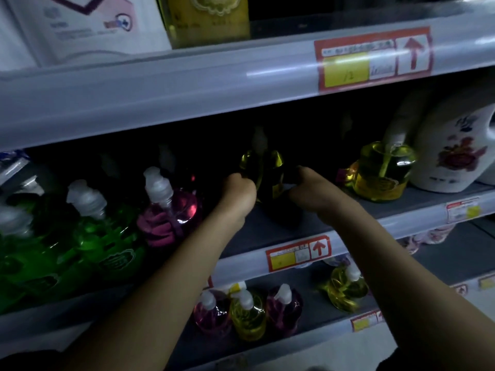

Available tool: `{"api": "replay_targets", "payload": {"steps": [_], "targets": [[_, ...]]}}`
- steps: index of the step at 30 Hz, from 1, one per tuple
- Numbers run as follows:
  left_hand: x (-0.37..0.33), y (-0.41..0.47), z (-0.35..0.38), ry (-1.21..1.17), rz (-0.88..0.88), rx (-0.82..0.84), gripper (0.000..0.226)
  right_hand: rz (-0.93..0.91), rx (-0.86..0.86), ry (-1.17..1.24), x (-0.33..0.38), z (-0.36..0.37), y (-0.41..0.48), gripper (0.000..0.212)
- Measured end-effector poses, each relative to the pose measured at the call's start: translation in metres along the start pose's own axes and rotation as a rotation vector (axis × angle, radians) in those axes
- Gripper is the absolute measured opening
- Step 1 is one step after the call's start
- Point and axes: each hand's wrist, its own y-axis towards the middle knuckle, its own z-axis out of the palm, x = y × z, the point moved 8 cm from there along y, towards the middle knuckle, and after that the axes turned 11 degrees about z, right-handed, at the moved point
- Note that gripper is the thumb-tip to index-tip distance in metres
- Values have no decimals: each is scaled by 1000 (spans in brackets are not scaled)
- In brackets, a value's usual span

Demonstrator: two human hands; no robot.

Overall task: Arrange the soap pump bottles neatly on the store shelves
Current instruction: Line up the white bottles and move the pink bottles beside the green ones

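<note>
Both my hands reach deep into the dark middle shelf (401,218). My left hand (238,191) and my right hand (308,188) each grip a side of a yellow soap pump bottle (270,167), which stands in shadow with its lower half barely visible. To its left stand a pink pump bottle (174,210) and green pump bottles (101,236). Another yellow pump bottle (380,172) stands to the right, near the shelf front. On the lower shelf are pink and yellow pump bottles (249,314) and a lone yellow one (345,287).
A white floral detergent jug (452,151) stands at the right end of the middle shelf. The upper shelf rail (187,87) overhangs my hands and carries a red price tag (372,57). Above it sit a white pack (88,25) and a yellow bottle (209,17).
</note>
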Motion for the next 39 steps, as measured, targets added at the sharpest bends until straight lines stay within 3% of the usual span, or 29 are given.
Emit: {"api": "replay_targets", "payload": {"steps": [4, 6, 9, 12, 14, 19, 24, 28, 39], "targets": [[13, -2, -7, 43, 66, -32, 19, -40, -25, 89, -8, -15, -1, 15], [18, -5, -8, 43, 91, 2, 20, -59, -20, 63, -10, -18, -3, 27], [22, -15, -9, -2, 133, 7, 38, -69, 69, 72, -10, -8, -9, 43], [25, -24, -11, -82, 150, 12, 56, -56, 85, 147, -16, -9, -15, 34], [26, -27, -16, -117, 158, 27, 60, -76, 89, 190, -19, -13, -20, 40], [24, -25, -11, -63, 130, 167, 55, -187, 129, 13, -10, 13, -26, 68], [22, -24, -16, -85, 140, 211, 43, -212, 35, 86, -12, 2, -26, 41], [12, -35, -10, -66, 231, 263, 46, -262, -4, 107, -14, 0, -34, 61], [-49, -97, -20, -16, 556, 287, 67, -496, -336, 306, -22, -39, -124, 70]]}}
